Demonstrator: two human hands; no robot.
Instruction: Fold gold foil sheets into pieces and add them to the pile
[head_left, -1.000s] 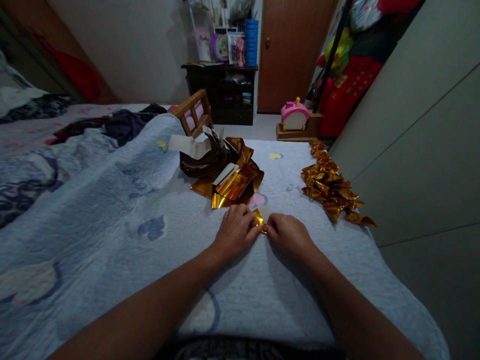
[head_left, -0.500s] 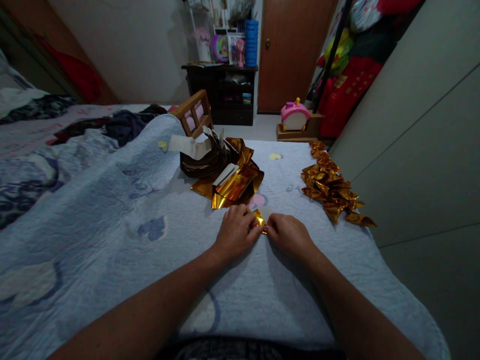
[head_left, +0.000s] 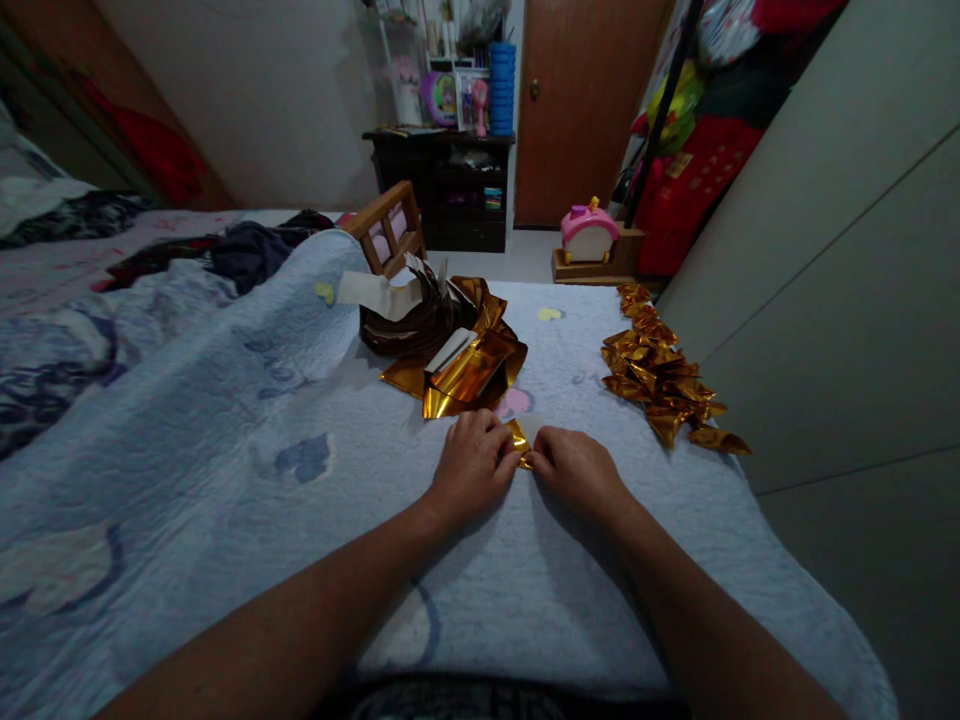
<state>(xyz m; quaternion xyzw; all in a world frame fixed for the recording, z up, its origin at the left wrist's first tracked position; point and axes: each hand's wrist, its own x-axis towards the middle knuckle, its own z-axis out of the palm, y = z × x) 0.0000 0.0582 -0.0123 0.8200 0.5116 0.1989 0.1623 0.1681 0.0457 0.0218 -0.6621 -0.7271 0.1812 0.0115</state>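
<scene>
A small sheet of gold foil paper lies on the pale blue quilt between my two hands, its pale backing showing at the upper right. My left hand has its fingers closed on the sheet's left side. From the right, my right hand pinches the near edge with thumb and fingertips. Parts of the sheet are hidden under the fingers. Just beyond my left hand sits a loose stack of gold foil paper, with brown and white edges fanned out. Folded gold paper pieces form a row on the right.
The quilt drops away at its right edge, near a pale cabinet. Past the far edge are a wooden rail, a pink toy and a dark shelf. Rumpled bedding and clothes lie at the left.
My left thumb has shifted slightly left along the gold sheet. My right hand stays almost where it was, and the stack and folded pieces have not moved.
</scene>
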